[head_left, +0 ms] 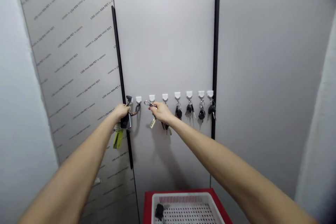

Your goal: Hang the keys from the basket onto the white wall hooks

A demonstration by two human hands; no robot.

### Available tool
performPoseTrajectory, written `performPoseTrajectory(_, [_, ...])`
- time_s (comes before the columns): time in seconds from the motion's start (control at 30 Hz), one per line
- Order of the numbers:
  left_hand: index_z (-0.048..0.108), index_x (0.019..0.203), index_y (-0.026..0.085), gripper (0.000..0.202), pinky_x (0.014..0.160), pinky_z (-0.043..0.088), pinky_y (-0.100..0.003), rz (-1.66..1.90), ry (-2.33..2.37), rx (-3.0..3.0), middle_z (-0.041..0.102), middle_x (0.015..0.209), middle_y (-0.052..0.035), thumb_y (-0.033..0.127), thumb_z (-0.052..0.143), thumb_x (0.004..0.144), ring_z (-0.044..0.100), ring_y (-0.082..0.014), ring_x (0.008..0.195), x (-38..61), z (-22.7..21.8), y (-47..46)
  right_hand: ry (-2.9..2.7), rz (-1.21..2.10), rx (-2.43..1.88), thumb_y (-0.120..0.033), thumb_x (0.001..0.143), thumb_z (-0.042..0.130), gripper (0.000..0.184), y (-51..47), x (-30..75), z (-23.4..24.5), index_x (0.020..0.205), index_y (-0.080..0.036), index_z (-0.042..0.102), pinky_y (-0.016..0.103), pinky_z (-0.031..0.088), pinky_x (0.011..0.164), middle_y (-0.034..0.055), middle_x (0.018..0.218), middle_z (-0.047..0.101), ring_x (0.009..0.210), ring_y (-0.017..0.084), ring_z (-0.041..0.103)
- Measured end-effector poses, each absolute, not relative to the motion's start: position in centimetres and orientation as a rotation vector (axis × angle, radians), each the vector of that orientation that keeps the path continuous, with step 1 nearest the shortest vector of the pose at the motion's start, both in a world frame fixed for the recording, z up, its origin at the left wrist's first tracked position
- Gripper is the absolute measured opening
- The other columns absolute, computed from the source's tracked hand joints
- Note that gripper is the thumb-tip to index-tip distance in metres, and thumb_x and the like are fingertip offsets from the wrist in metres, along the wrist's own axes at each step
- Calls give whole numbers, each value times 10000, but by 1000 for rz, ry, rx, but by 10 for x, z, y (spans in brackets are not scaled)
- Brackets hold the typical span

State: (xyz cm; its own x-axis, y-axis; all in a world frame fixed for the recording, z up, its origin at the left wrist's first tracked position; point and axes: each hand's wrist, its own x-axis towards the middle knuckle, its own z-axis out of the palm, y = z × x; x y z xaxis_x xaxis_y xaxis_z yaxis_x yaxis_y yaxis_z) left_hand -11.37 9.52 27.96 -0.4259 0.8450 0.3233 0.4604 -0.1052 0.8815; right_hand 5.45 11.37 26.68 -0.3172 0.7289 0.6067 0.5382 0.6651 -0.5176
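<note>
My left hand [122, 111] is closed at the leftmost hook, gripping a bunch of keys. A dark rectangular piece [125, 121] and a yellow-green tag [118, 139] hang below its fingers. Between the hands, a dark strap-like keyring [138, 108] hangs from the second white hook [138, 99]. My right hand [161, 112] pinches a keyring whose metal loop [148, 103] points left, just under the third hook [152, 97]. Beneath those fingers dangles a cream tag [153, 123]. Whether either held bunch rests on its hook is hidden.
More key bunches [190, 108] hang from the white hooks rightward along the pale cabinet door. Long black handles [216, 42] run vertically at both door edges. Below, a white perforated basket [207, 199] on a red surface [148, 204] holds a black-headed key [159, 211].
</note>
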Motion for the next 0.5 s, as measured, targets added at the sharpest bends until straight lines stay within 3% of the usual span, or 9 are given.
performPoseTrajectory(0.1, [450, 569, 151, 74, 326, 271, -178, 1706, 1661, 1297, 369, 322, 58, 177, 408, 625, 356, -74, 282, -127, 280, 85, -2224, 347, -1005, -251, 651, 345, 209, 98, 77, 228, 654, -136, 519, 158, 274, 419, -17, 504, 446, 448, 58, 375])
performPoseTrajectory(0.23, [460, 676, 149, 105, 313, 277, -159, 1785, 1412, 1184, 409, 356, 50, 158, 355, 667, 354, -57, 268, -124, 293, 79, -2581, 518, -1203, -206, 617, 362, 206, 79, 101, 142, 635, -127, 551, 158, 241, 376, -23, 455, 424, 403, 51, 335])
performPoseTrajectory(0.37, [470, 638, 129, 85, 315, 299, -178, 1723, 1437, 1280, 417, 352, 34, 160, 392, 649, 410, -86, 290, -97, 309, 92, -2718, 460, -1403, -174, 580, 365, 242, 62, 112, 66, 652, -148, 594, 172, 244, 379, 6, 504, 522, 424, 73, 394])
performPoseTrajectory(0.5, [486, 566, 121, 79, 347, 337, -210, 1679, 1512, 1309, 403, 318, 30, 129, 424, 614, 427, -108, 296, -76, 315, 107, -2773, 393, -1540, -160, 553, 402, 260, 46, 115, 32, 703, -182, 613, 189, 302, 430, 36, 621, 603, 539, 128, 510])
